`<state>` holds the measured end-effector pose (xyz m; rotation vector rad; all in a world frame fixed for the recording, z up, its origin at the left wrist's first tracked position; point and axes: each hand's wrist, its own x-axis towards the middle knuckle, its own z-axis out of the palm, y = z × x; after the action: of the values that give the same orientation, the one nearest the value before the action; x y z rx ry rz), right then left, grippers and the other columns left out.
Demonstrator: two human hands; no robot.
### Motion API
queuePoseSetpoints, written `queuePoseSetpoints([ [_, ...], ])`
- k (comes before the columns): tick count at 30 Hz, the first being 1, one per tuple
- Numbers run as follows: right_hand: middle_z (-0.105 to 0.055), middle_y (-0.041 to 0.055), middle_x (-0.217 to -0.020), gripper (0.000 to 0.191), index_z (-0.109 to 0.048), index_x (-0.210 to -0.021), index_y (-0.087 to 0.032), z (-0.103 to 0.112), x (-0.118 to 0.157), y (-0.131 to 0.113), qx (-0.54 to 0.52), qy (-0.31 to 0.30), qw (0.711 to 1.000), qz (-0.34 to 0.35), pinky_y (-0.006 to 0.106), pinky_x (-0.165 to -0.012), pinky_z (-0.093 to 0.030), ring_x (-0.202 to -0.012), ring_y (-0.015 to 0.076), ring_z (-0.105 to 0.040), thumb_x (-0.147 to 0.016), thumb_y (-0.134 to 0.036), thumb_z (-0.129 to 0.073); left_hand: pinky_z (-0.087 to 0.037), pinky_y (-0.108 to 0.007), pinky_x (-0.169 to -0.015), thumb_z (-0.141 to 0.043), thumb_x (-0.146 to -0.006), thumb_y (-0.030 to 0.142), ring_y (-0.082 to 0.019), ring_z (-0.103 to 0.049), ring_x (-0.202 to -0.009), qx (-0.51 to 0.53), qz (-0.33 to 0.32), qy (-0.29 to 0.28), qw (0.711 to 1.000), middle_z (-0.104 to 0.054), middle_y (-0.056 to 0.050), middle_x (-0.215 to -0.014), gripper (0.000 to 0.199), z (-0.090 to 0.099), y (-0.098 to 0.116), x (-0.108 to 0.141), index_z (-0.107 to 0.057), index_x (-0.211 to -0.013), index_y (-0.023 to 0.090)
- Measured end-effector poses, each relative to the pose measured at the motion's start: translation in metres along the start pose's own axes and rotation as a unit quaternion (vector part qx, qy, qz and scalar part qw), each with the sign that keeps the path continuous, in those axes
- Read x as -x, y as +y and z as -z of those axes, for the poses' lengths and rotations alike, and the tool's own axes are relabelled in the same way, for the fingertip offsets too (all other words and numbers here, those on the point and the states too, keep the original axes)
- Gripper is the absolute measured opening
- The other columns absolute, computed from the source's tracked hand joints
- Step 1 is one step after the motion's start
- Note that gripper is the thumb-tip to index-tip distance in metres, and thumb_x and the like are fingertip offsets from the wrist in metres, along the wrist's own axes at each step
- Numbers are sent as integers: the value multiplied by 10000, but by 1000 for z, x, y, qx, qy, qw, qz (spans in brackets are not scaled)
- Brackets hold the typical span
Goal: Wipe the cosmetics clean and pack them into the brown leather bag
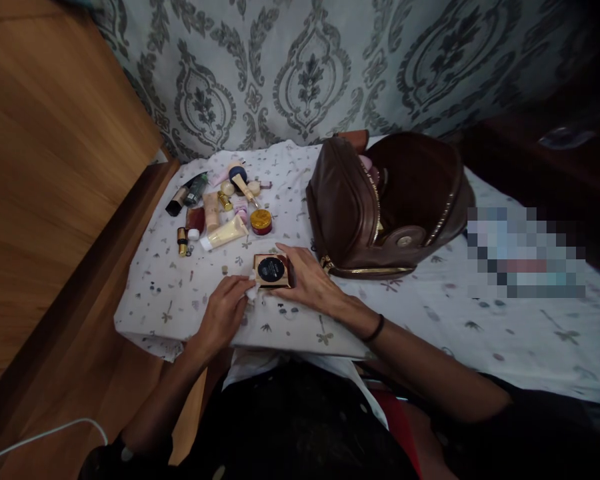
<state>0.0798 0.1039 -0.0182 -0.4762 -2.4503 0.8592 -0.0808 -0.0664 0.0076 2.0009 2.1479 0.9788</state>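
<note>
A small gold and dark box with a round black label (pixel 271 270) is near the front edge of the cloth-covered table. My right hand (pixel 311 277) grips its right side, thumb and fingers on opposite edges. At its left side, my left hand (pixel 226 305) has its fingers pressed together around a small white piece (pixel 253 291), perhaps a tissue or wipe. Just behind the box stands a round jar with a golden lid (pixel 261 221). A cream tube with a white cap (pixel 225 233) lies to the left of that jar.
Several cosmetics, among them a gold-banded lipstick (pixel 182 241) and a green bottle (pixel 197 189), lie at the back left. An open brown bag (pixel 350 207) stands right of them. Behind is a patterned curtain (pixel 310 73); a wooden panel (pixel 55 133) rises at left.
</note>
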Motion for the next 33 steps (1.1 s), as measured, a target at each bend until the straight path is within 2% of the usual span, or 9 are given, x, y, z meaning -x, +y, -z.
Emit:
queuePoseSetpoints([
  [4, -557, 168, -1241, 900, -361, -1471, -210, 1, 1, -2, 25, 6, 1000, -11, 586, -1027, -424, -1218, 390, -490, -729, -490, -788, -542, -362, -927, -473, -857, 34, -210, -629, -1047, -11, 8, 11, 1000, -673, -71, -1099, 368, -3, 4, 3, -644, -1130, 212],
  [8, -564, 163, -1210, 900, -402, -1447, -204, 6, 2, -5, 66, -17, 998, -1, 558, -994, -450, -1162, 375, -507, -711, -554, -783, -543, -360, -881, -478, -871, 42, -215, -626, -989, -34, 2, 26, 999, -673, -65, -1026, 311, -6, 4, -3, -632, -1092, 197],
  [13, -561, 153, -1207, 871, -402, -1461, -178, 15, 1, -5, 62, -54, 996, 33, 506, -1004, -447, -1136, 339, -517, -724, -440, -784, -532, -349, -867, -483, -875, 44, -218, -618, -967, -56, 15, 22, 998, -668, -67, -1002, 271, -5, -2, -9, -624, -1058, 186],
  [19, -615, 129, -1198, 671, -453, -1433, -202, 17, 1, 0, 15, -53, 997, 55, 462, -980, -453, -1113, 305, -566, -831, -387, -684, -528, -374, -886, -487, -864, 41, -234, -619, -994, -73, 31, 29, 996, -679, -83, -1039, 275, 2, -11, -14, -629, -1062, 169],
  [27, -655, 132, -1138, 682, -523, -1358, -173, 9, 0, 9, 17, -28, 999, 43, 442, -897, -481, -1055, 299, -607, -799, -500, -737, -521, -433, -966, -475, -890, 40, -241, -585, -1101, -90, -9, 66, 994, -654, -102, -1187, 339, -5, -7, -6, -618, -1164, 179],
  [33, -679, 103, -1035, 681, -540, -1328, -185, 8, 0, 6, 24, -11, 998, 52, 442, -878, -485, -976, 285, -629, -767, -492, -776, -534, -434, -954, -464, -902, 14, -238, -563, -1108, -85, -48, 66, 993, -646, -112, -1204, 376, -8, 9, 7, -606, -1208, 179],
])
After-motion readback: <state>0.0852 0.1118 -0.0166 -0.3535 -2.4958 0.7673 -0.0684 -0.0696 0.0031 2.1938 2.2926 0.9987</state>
